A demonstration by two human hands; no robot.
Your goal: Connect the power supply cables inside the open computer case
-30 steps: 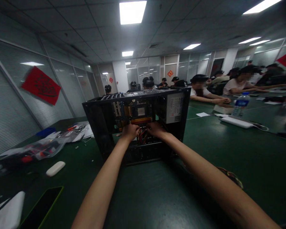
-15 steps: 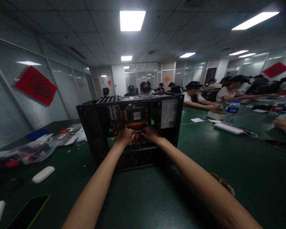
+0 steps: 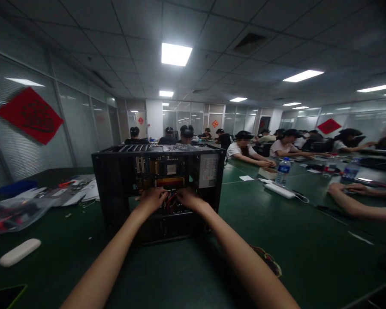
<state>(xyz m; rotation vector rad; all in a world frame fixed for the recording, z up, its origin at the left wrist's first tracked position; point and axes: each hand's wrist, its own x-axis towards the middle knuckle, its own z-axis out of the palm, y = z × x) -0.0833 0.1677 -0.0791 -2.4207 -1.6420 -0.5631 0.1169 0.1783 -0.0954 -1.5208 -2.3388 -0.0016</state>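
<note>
A black computer case stands open-sided toward the viewer in the middle of the green surface. Inside it a motherboard sits against the far wall, with a grey power supply at the upper right. A bundle of red cables hangs just under the board. The left hand and the right hand are both inside the case, one on each side of the cables and touching them. Their fingers are curled inward, but whether they grip a cable cannot be told.
</note>
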